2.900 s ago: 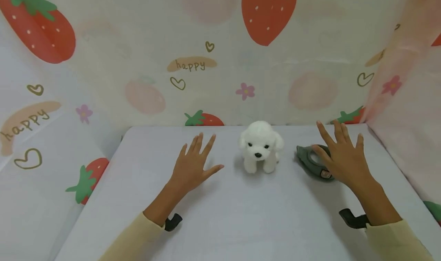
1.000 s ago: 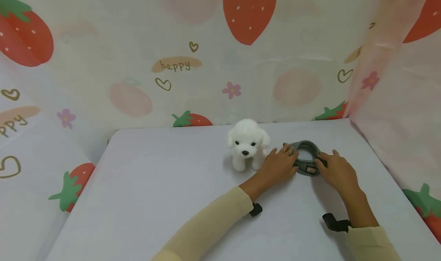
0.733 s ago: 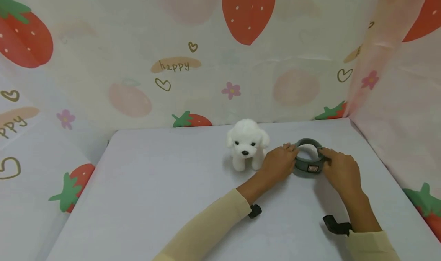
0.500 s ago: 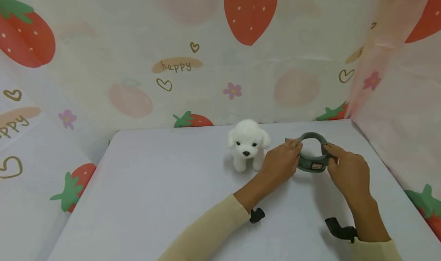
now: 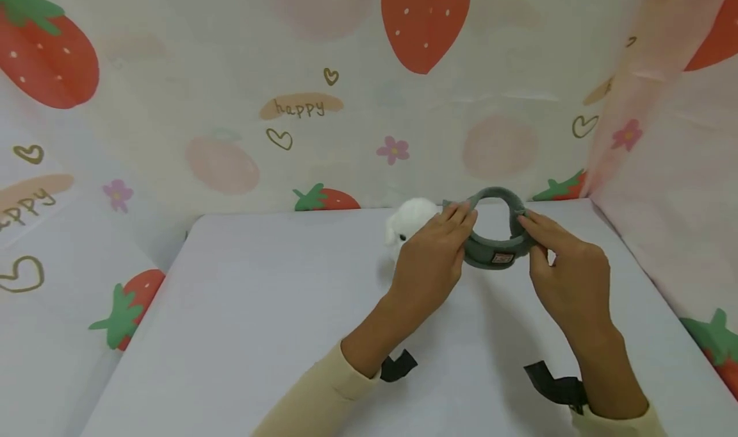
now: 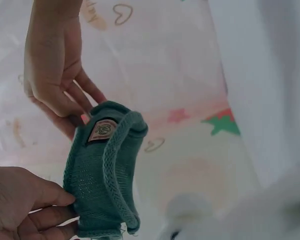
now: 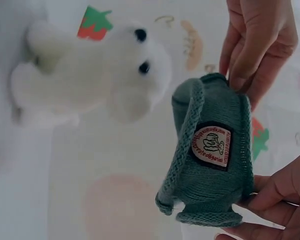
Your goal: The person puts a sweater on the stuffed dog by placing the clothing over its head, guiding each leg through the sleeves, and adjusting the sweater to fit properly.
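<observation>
A green knitted band (image 5: 490, 255), ring-shaped with rolled edges and a sewn patch, is held up above the table between both hands. My left hand (image 5: 429, 261) pinches its left side, and my right hand (image 5: 573, 270) pinches the right side between thumb and fingers. The right wrist view shows the patch and ribbed knit of the band (image 7: 190, 165) closely. Behind my left hand stands a white plush dog (image 5: 412, 218), mostly hidden in the head view. In the right wrist view the plush dog (image 7: 105, 80) shows its dark eyes, apart from the band.
The table (image 5: 242, 309) has a white top. Cloth printed with strawberries (image 5: 426, 24), hearts and flowers hangs behind it and on both sides. Black wrist mounts (image 5: 398, 366) stick out near the sleeves.
Both hands came together on the band, which lay on the table right of the plush dog, and took hold. The band has risen and shifted left; my left hand now covers much of the dog.
</observation>
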`<state>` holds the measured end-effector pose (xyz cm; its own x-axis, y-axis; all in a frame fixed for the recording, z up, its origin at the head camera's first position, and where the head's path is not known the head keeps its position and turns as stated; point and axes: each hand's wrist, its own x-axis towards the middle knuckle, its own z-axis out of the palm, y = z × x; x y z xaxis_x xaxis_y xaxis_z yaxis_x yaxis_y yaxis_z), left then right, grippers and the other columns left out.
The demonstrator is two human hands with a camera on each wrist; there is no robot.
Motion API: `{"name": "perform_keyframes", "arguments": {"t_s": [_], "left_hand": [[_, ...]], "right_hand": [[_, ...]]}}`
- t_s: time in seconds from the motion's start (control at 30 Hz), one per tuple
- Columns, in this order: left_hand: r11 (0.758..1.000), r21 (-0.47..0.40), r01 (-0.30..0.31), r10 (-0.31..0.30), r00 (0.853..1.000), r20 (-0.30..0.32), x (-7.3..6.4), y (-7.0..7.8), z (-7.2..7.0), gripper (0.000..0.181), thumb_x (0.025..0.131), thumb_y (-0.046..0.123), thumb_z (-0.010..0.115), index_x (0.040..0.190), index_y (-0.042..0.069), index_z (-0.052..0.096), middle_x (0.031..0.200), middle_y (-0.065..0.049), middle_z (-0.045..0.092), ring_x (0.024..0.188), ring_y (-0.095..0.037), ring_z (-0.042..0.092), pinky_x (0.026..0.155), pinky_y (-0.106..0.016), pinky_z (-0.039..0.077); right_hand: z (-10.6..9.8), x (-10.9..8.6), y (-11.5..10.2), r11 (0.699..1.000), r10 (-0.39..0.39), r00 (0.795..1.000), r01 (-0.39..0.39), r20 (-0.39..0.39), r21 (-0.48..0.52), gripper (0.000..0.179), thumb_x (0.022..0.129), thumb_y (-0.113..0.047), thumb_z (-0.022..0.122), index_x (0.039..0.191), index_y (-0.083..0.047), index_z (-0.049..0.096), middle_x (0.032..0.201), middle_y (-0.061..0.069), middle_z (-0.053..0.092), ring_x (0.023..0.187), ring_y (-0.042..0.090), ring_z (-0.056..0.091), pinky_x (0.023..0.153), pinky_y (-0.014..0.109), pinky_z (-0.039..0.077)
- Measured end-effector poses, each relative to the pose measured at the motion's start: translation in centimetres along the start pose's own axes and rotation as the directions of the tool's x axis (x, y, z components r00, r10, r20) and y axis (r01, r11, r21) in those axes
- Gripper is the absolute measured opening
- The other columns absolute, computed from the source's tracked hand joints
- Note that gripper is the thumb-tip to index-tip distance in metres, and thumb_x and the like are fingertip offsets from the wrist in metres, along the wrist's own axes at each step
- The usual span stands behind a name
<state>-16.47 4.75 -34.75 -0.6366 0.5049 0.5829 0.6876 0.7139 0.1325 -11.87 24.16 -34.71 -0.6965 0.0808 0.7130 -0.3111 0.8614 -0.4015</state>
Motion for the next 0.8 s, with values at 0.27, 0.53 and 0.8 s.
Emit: {"name": "perform_keyframes", "arguments": {"t_s": [0.27, 0.53, 0.8], "left_hand": [[0.993, -0.055, 0.107, -0.110, 0.992, -0.057, -1.1, -2.7, -2.0, 0.041, 0.097, 0.007, 0.067, 0.139, 0.007, 0.063, 0.144, -0.005, 0.057, 0.138, -0.018, 0.049, 0.114, -0.034, 0.037], [0.981, -0.069, 0.179, -0.184, 0.979, -0.082, -2.4, -5.2, -1.0, 0.043, 0.096, 0.004, 0.068, 0.138, 0.006, 0.063, 0.143, -0.007, 0.058, 0.137, -0.022, 0.052, 0.112, -0.040, 0.040], [0.969, -0.080, 0.232, -0.239, 0.967, -0.087, -3.0, -7.5, -0.2, 0.044, 0.097, 0.007, 0.068, 0.141, 0.007, 0.061, 0.145, -0.006, 0.056, 0.138, -0.024, 0.050, 0.112, -0.042, 0.040]], "right_hand": [[2.9, 1.9, -3.0, 0.998, -0.049, 0.999, 0.048, 0.011, 0.031, 0.040, 0.087, 0.010, 0.058, 0.120, -0.006, 0.075, 0.122, 0.010, 0.072, 0.043, 0.007, 0.024, 0.040, 0.027, 0.021], [6.3, 2.4, -4.3, 0.999, -0.030, 0.997, 0.029, 0.076, 0.021, 0.037, 0.090, 0.007, 0.057, 0.122, -0.002, 0.073, 0.123, 0.014, 0.070, 0.083, 0.037, 0.071, 0.043, 0.030, 0.028], [8.9, 3.0, -4.3, 0.997, -0.025, 0.984, 0.011, 0.176, 0.080, 0.040, 0.095, 0.005, 0.050, 0.130, -0.001, 0.068, 0.134, 0.015, 0.065, 0.128, 0.039, 0.057, 0.068, 0.053, 0.055]]}}
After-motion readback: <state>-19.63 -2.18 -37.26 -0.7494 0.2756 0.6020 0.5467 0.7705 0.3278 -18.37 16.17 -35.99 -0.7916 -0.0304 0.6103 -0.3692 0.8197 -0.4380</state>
